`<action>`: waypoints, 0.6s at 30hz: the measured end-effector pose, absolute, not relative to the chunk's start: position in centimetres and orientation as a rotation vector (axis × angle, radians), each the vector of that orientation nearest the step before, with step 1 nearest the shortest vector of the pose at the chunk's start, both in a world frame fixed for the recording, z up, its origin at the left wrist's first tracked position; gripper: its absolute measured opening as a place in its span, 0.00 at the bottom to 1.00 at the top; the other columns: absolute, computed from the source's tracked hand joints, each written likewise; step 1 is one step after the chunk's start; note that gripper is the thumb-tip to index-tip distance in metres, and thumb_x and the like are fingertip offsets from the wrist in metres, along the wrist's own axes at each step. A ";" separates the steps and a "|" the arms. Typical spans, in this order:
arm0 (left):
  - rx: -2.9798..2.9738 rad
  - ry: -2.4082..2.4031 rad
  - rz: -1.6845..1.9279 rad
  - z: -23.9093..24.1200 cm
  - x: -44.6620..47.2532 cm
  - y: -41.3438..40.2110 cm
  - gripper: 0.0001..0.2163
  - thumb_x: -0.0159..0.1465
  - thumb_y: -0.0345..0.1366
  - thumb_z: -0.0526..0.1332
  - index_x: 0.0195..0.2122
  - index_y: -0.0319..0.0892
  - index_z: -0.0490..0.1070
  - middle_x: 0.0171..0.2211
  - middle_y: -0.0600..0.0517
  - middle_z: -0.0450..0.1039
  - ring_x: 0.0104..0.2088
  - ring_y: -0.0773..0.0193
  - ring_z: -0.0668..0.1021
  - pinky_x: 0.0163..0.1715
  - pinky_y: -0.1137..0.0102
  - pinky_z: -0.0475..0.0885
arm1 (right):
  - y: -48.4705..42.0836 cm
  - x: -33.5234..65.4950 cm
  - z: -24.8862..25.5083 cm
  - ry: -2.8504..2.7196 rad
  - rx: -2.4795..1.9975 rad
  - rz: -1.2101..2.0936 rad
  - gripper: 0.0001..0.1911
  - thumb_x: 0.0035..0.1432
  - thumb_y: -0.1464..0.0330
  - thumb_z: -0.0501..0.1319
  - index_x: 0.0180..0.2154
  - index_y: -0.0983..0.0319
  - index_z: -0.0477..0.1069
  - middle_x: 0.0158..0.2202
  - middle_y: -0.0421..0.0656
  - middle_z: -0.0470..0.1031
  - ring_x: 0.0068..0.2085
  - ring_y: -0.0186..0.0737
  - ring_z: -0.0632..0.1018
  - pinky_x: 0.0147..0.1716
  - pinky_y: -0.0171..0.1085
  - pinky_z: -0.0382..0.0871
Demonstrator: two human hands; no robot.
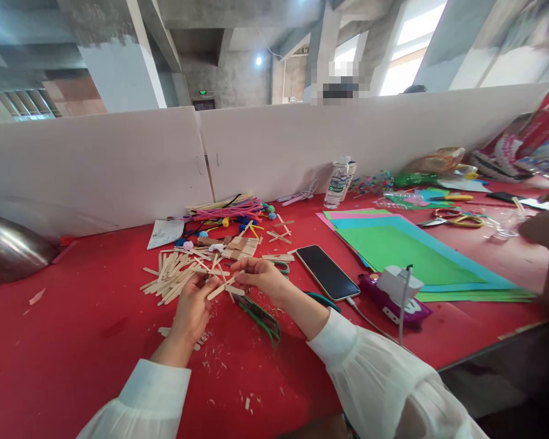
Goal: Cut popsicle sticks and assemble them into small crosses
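Observation:
My left hand [193,309] and my right hand [261,277] meet over the red table [86,329], both pinching a small piece made of crossed wooden craft sticks [222,285]. The fingers of each hand are closed on it. Just behind the hands lies a loose pile of craft sticks [171,277]. Green-handled scissors [261,316] lie on the table under my right wrist. Both arms wear white sleeves.
A black phone [327,272] lies right of my hands, with a purple and white device [396,291] and cable beside it. Coloured paper sheets [393,244], a water bottle [339,182], pipe cleaners [231,210] and scattered craft supplies sit further back. White partition boards [100,164] bound the table. Wood chips litter the front.

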State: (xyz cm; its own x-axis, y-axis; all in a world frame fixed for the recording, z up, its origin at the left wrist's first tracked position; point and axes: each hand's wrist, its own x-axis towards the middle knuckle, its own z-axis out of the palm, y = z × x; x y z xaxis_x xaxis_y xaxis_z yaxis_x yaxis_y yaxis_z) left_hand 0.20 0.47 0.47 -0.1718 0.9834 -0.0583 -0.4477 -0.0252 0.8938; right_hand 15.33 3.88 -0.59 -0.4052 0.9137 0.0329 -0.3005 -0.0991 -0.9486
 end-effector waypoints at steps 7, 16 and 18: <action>0.757 0.957 1.521 0.3 0.1 0.7 0.14 0.39 0.31 0.70 0.25 0.38 0.69 0.21 0.57 0.71 0.24 0.72 0.72 0.28 0.77 0.67 | 3.9 15.3 -0.6 -1.213 -0.754 1.694 0.17 0.37 0.65 0.68 0.31 0.64 0.70 0.21 0.38 0.74 0.19 0.27 0.69 0.19 0.29 0.56; 0.600 0.929 1.501 0.5 0.3 0.6 0.08 0.44 0.23 0.66 0.25 0.38 0.70 0.21 0.57 0.71 0.22 0.73 0.73 0.23 0.80 0.70 | 3.7 15.1 -0.5 -1.247 -0.745 1.659 0.16 0.38 0.67 0.67 0.33 0.64 0.69 0.25 0.39 0.75 0.21 0.27 0.70 0.19 0.28 0.55; 0.550 0.946 1.501 0.4 0.2 0.7 0.07 0.47 0.21 0.63 0.24 0.38 0.69 0.21 0.56 0.71 0.22 0.73 0.73 0.22 0.80 0.71 | 3.7 15.2 -0.4 -1.238 -0.761 1.636 0.16 0.39 0.67 0.66 0.33 0.64 0.69 0.25 0.39 0.74 0.21 0.27 0.70 0.18 0.28 0.56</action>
State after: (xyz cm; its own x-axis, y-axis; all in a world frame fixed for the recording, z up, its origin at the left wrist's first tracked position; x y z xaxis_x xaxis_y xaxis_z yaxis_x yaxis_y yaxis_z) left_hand 0.18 0.71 0.37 -0.1704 0.9684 -0.1819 -0.5816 0.0502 0.8119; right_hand 15.17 3.66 -0.38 -0.3881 0.9202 0.0510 -0.2992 -0.0734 -0.9514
